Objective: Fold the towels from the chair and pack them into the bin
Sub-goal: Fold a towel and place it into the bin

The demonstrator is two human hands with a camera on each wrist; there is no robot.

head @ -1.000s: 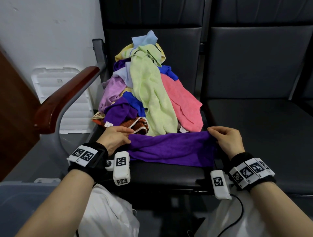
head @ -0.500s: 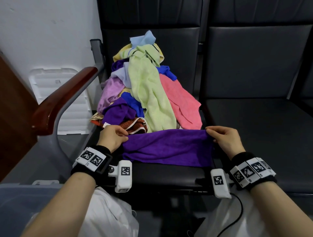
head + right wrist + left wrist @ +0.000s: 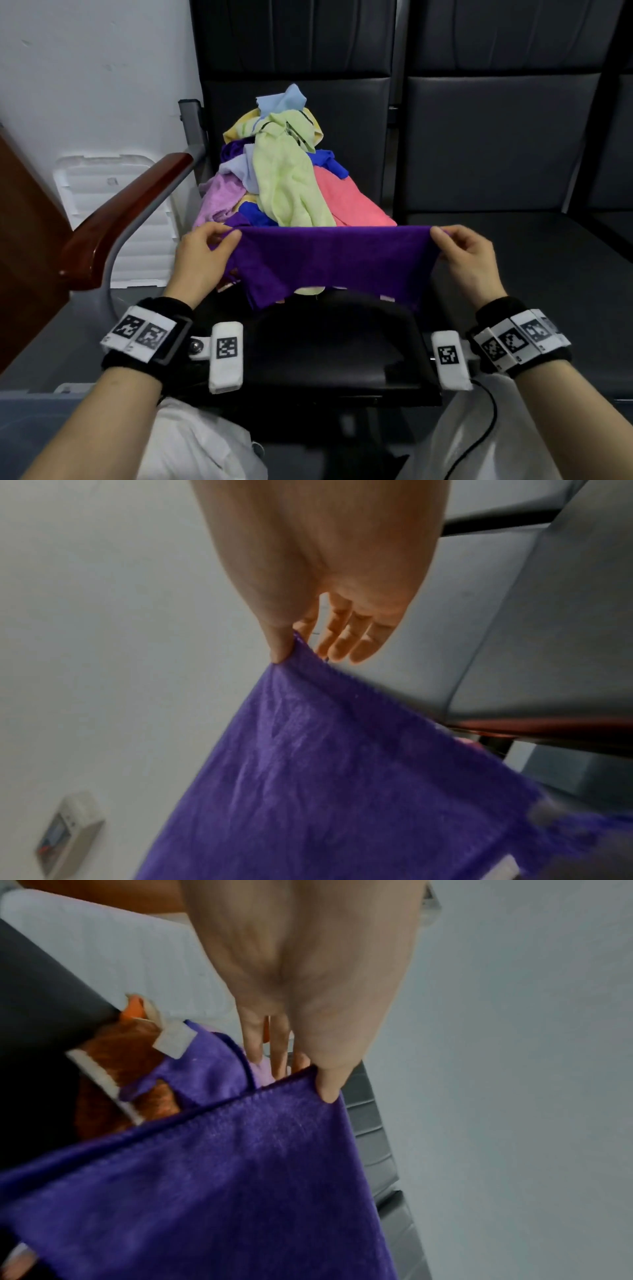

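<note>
Purple towel hangs stretched between two hands above the front of the black chair seat, its top edge taut and level, its lower part drooping in loose folds toward the cushion. Left hand pinches the towel's left top corner between thumb and forefinger; in the left wrist view the thumb presses the hem while the other fingers lie straight behind it. Right hand pinches the right top corner the same way, and the right wrist view shows its thumb on the cloth with the remaining fingers extended and loose. Behind the held towel, a heap of towels sits on the same seat against the backrest: pale green on top, pink to the right, lilac, blue, yellow and light blue among them. An orange towel with a white border lies at the heap's near left. The wooden armrest stands left of the seat. A translucent bin shows at the lower left, near the person's left forearm.
</note>
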